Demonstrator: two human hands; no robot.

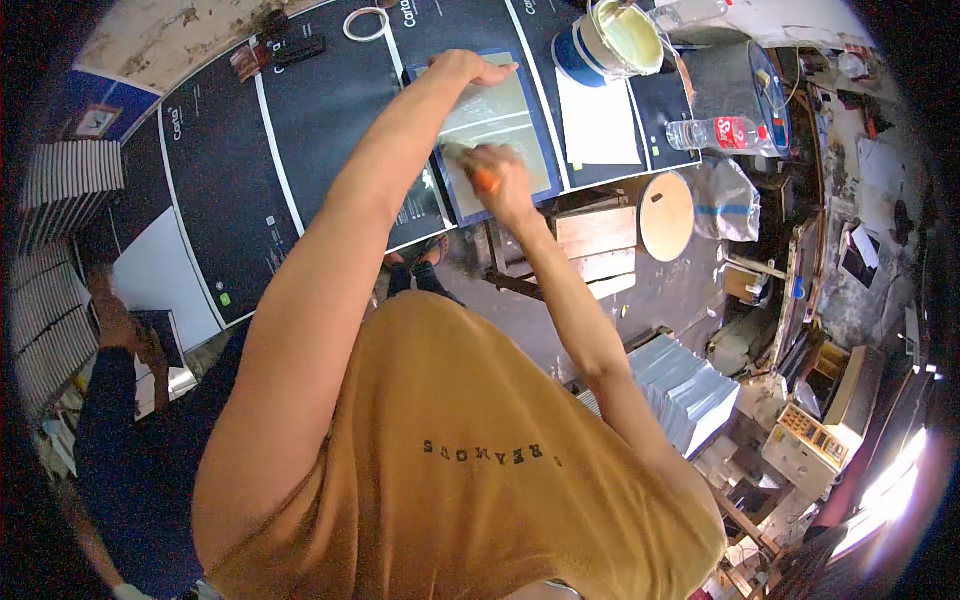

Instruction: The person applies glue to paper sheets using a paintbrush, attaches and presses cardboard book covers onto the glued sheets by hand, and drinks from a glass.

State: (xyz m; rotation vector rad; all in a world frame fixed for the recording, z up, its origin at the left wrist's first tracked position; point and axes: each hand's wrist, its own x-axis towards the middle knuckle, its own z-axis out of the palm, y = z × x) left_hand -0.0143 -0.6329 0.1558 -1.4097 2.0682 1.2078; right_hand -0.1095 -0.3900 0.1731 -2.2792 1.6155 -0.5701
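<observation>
On the black table lies a dark blue sheet (552,165) with pale greyish, shiny board-like panels (500,118) on it, split by a lighter strip. My left hand (472,68) rests at the far edge of the sheet, fingers stretched out flat to the right. Nearer to me, my right hand (508,185) is closed around an orange-handled tool (485,180). Motion blurs the tool's head over the lower left of the panels, so its kind is unclear.
Right of the sheet are white paper (600,125), a bucket (580,60) of pale creamy stuff, and a plastic bottle (720,133). A tape roll (366,24) lies at the back. Another person's hand (112,310) is at left, near stacked boards (70,180). A stool (665,217) stands below the table.
</observation>
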